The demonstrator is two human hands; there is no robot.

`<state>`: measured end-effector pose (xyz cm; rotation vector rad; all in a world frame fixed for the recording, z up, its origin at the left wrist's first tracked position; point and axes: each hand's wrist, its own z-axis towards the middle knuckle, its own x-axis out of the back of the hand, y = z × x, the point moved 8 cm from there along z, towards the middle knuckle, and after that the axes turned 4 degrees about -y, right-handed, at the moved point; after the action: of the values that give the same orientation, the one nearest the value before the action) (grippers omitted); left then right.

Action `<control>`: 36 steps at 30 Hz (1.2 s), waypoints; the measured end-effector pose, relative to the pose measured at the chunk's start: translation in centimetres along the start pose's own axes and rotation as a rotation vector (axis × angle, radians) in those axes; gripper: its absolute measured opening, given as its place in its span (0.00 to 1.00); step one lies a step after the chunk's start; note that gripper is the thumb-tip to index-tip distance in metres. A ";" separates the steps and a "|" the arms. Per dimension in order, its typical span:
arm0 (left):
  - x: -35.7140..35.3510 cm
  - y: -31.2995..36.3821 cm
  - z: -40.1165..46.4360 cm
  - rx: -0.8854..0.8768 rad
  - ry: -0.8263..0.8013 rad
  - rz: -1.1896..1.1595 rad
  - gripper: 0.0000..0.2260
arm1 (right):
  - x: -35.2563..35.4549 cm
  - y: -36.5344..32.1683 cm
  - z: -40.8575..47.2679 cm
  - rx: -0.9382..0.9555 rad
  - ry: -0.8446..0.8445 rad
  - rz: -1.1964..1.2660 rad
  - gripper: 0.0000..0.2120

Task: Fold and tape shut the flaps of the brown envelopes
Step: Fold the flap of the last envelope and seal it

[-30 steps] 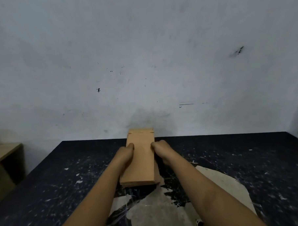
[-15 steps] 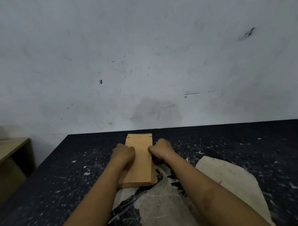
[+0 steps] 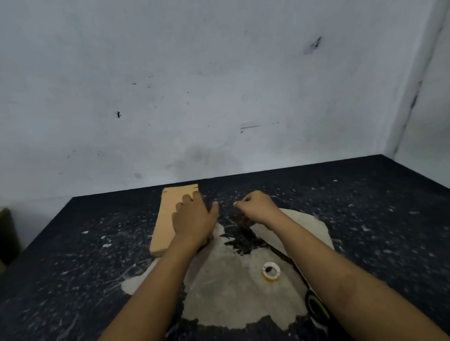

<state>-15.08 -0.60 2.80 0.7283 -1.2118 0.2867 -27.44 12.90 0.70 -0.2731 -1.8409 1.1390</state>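
Right hand (image 3: 256,207) left envelopes (image 3: 169,219), grip clenched; left hand (image 3: 192,223) flat on them.

Dim, flat light fills my view, and no lamp shows. The wall (image 3: 215,80) looks grey-blue and grainy. The wide lens bends the worktop (image 3: 375,215) edges and the corner at right. Soft blur smears my forearms and the worktop's near speckles. No glare, only faint shadows.

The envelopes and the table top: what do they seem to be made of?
The envelopes: brown kraft paper, it seems, matte, thin sheets stacked with layered edges. The table top: a dark speckled coating, worn away to a pale grey patch, perhaps bare board or cement beneath; the picture does not settle which.
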 end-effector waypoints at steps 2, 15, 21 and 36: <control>-1.2 2.2 -1.3 -0.106 -0.065 -0.087 0.19 | 1.1 0.8 -1.9 0.007 0.019 0.002 0.17; -6.6 8.7 -11.4 -0.528 -0.497 -0.112 0.25 | 4.4 7.5 -13.3 0.057 0.126 -0.221 0.08; -6.2 8.7 -12.2 -0.512 -0.380 -0.124 0.21 | 3.9 8.4 -15.4 0.114 0.105 -0.357 0.11; -6.7 7.4 -12.8 -0.467 -0.303 -0.228 0.14 | 3.0 11.3 -20.3 0.134 0.133 -0.454 0.26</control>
<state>-12.07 14.34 -2.80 0.5024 -1.3995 -0.3007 -15.88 32.87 -3.63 0.1403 -1.5939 0.8955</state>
